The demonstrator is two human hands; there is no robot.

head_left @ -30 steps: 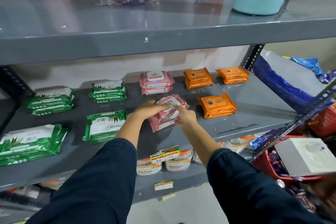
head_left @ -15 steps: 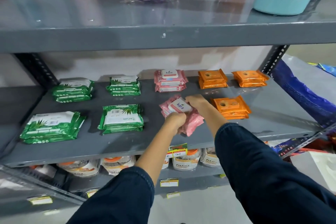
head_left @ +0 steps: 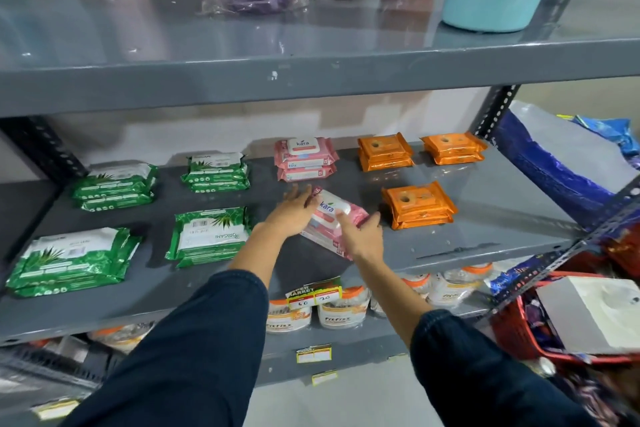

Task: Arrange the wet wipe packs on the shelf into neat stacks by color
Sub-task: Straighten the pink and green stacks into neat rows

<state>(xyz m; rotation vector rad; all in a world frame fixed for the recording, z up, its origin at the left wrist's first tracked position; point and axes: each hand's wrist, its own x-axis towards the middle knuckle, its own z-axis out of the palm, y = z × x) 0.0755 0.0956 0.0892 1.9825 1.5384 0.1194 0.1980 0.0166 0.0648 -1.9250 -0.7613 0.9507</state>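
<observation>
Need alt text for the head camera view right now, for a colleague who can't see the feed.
Both hands, left hand and right hand, flank a skewed front stack of pink Kara wipe packs on the grey middle shelf. Green wipe stacks lie left, orange wipe stacks right, another pink stack behind.

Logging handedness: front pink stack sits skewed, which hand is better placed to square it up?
Right, probably. The right hand rests on the front pink stack at its near right corner, with fingers on the top pack. The left hand lies flat and open at its left edge, bracing only.
</observation>
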